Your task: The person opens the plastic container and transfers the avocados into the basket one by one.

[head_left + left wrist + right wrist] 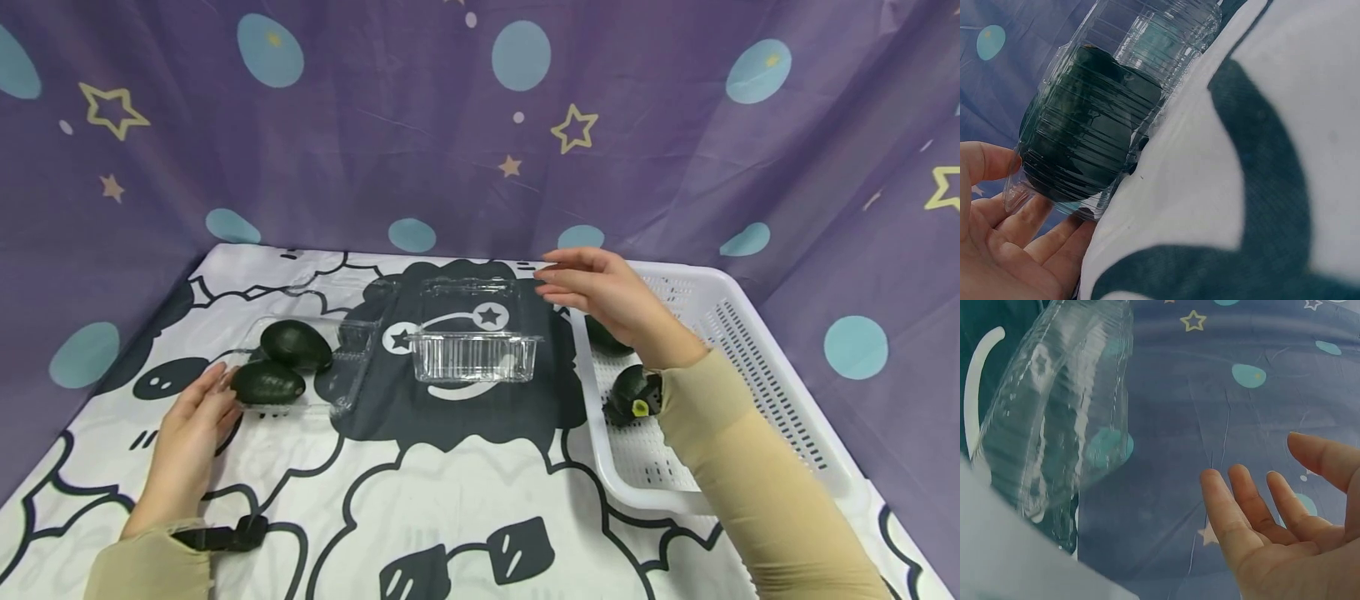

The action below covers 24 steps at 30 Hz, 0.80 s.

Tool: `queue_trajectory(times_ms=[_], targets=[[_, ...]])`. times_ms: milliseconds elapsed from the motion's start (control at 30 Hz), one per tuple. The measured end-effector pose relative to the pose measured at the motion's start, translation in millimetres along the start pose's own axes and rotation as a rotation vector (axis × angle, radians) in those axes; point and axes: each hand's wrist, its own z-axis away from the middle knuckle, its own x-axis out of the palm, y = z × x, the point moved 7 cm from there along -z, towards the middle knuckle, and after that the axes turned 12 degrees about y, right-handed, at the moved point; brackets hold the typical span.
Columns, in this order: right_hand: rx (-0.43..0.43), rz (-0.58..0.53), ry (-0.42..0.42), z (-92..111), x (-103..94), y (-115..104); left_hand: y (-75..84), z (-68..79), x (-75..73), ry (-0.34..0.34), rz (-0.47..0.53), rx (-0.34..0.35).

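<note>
On the left, a clear plastic clamshell container point(352, 367) holds two dark green avocados point(296, 344). My left hand point(197, 421) pinches its near left end; in the left wrist view the thumb point(991, 161) lies on the rim and the fingers are underneath. The ribbed wall point(1079, 125) shows the avocados through it. Held in the air over the left rim of a white basket point(637, 492), my right hand point(592, 287) has its fingers extended and nothing in them. Below that arm, dark avocados point(628, 392) lie in the basket, partly hidden by the hand and sleeve.
A second clear clamshell point(474, 358) stands with its lid up in the middle of the table, between the hands. The patterned cloth point(465, 467) covers the table. A purple curtain point(420, 150) hangs right behind the table's far edge.
</note>
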Motion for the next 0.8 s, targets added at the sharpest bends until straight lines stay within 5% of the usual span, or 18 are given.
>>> queue_trajectory(times_ms=[800], targets=[[0.003,-0.078,-0.025,-9,33.8,-2,-0.9,-0.4,-0.3,0.008,0.014,-0.006]])
